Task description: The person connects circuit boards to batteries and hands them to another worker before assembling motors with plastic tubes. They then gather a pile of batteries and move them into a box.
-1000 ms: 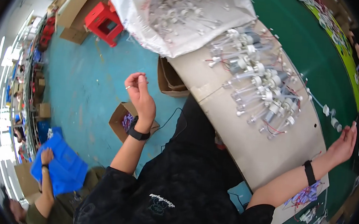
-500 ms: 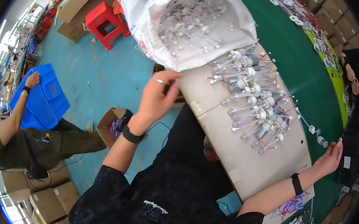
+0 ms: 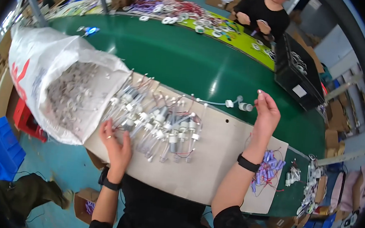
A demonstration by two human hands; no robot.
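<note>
Small pump parts (image 3: 158, 122) with thin wires lie in a heap on the brown cardboard sheet (image 3: 222, 161), spilling out of the big white sack (image 3: 50, 85) on the left. We think each part is light and hard, and the wires look soft and easy to tangle, so it seems best to pick one up by its body and not by its wire.

Our left hand (image 3: 117, 143) lies flat and spread open at the near left edge of the heap, touching the parts but holding nothing. Our right hand (image 3: 267, 115) is up near the far right edge of the sheet. It is half open, and the fingers pinch one tiny pale thing we cannot make out. Two little white pieces (image 3: 237, 105) lie on the green table (image 3: 187, 62) just beside it.

Far right stands a black crate (image 3: 296, 74). Purple wire bits (image 3: 269, 169) lie near our right wrist. The sack crowds the left side.
</note>
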